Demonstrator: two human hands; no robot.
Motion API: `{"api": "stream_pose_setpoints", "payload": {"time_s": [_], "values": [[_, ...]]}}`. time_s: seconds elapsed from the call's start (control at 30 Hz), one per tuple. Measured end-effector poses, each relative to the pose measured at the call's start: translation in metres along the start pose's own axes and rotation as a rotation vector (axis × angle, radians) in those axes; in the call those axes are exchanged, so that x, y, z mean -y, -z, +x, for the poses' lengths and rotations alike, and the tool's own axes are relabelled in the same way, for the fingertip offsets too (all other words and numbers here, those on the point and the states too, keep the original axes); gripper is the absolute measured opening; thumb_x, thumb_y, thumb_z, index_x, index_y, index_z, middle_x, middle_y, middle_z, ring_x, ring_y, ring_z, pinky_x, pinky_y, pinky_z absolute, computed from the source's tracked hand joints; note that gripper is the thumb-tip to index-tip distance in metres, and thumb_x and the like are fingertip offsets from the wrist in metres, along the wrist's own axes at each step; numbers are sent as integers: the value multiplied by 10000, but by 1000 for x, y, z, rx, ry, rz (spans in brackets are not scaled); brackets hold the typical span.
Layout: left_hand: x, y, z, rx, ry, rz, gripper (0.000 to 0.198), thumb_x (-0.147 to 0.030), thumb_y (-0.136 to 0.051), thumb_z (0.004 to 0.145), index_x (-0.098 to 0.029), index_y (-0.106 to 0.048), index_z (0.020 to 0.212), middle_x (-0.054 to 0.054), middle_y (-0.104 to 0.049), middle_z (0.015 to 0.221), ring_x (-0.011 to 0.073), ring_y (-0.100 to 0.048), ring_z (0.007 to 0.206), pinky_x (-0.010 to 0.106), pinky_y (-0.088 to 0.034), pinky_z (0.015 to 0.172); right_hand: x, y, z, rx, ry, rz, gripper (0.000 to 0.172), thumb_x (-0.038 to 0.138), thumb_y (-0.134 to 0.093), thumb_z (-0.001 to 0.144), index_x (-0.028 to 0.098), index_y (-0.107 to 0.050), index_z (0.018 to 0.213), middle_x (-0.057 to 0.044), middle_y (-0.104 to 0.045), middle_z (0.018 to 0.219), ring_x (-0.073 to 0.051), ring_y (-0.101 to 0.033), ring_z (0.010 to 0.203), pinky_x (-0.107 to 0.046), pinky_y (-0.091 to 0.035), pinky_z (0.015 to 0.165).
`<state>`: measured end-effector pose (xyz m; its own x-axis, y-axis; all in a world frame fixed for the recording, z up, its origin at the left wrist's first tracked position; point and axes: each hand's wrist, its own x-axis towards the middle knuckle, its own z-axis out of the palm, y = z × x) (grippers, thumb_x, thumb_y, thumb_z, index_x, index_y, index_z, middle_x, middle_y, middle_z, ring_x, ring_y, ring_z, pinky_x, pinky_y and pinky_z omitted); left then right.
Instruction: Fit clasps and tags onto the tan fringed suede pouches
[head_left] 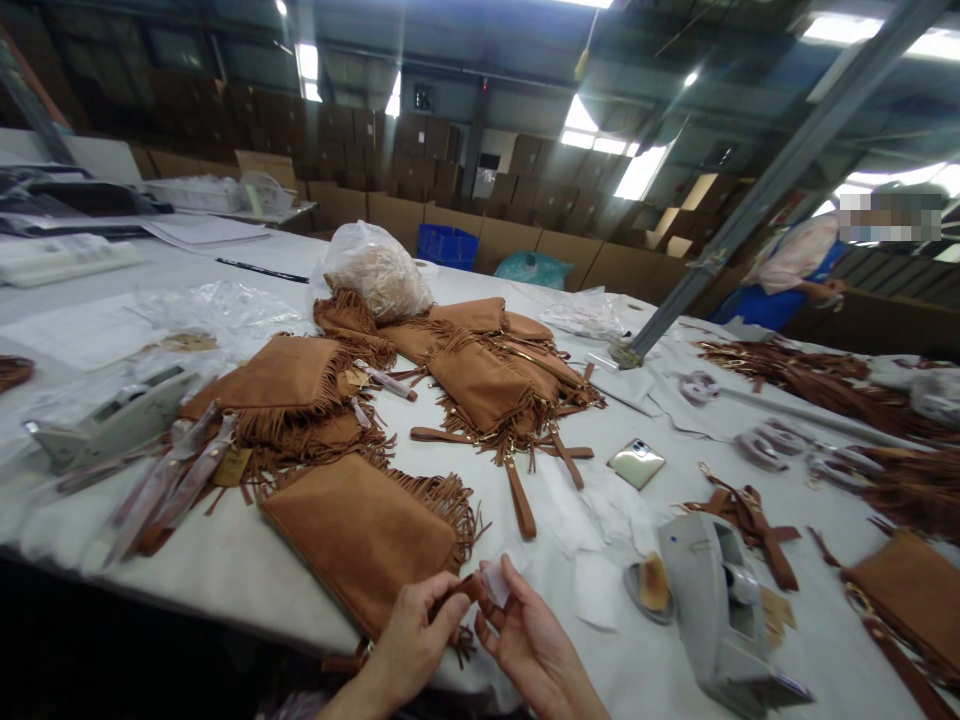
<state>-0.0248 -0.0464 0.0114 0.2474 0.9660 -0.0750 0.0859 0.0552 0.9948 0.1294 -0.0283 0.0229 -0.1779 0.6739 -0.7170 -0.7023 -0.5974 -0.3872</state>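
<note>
At the table's front edge my left hand [416, 640] pinches a brown leather strap [472, 588]. Close beside it, my right hand [534, 635] holds a small white sheet [496, 580] between thumb and fingers, against the strap's end. Just behind my left hand lies a tan fringed leather pouch [367, 530], its fringe pointing right. More fringed pouches [277, 375] are stacked behind it, some with wrapped straps and tags. Another pile of pouches [480, 380] with wrist straps lies at the middle. Small white sheets [598, 590] are spread to the right of my right hand.
A grey tape dispenser [712, 600] stands at right, beside a dish with a sponge [654, 583]. Another dispenser [112, 420] is at left. A phone [636, 463] lies near a slanted metal post [750, 200]. A stuffed plastic bag [371, 270] sits behind. A person [795, 260] stands far right.
</note>
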Motion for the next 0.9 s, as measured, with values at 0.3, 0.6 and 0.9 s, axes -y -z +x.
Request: {"api": "stream_pose_setpoints", "payload": {"time_s": [0.3,0.6,0.9], "values": [[-2,-5,0,17,-90,83,249,-301,-474,882,-149,-656,807,-4,-566,643,129,-489,597,211,-347,564,-2,-6,-8,23,130,-125,248,375,-769,682,155,-691,765,-23,-706,798,-144,-629,743,-262,-487,701],[2,-8,5,-21,-73,120,264,-316,-484,875,-154,-609,706,-24,-516,588,114,-461,559,209,-332,544,-2,-6,-7,43,201,-201,253,411,-743,703,163,-698,724,-25,-689,783,-137,-595,746,-259,-472,707],[4,-10,8,-60,-30,130,263,-312,-501,862,-158,-571,662,-20,-523,572,118,-487,553,213,-345,535,4,-7,-7,103,385,-688,423,566,-664,703,144,-687,691,-40,-660,694,-163,-570,702,-272,-451,689]]}}
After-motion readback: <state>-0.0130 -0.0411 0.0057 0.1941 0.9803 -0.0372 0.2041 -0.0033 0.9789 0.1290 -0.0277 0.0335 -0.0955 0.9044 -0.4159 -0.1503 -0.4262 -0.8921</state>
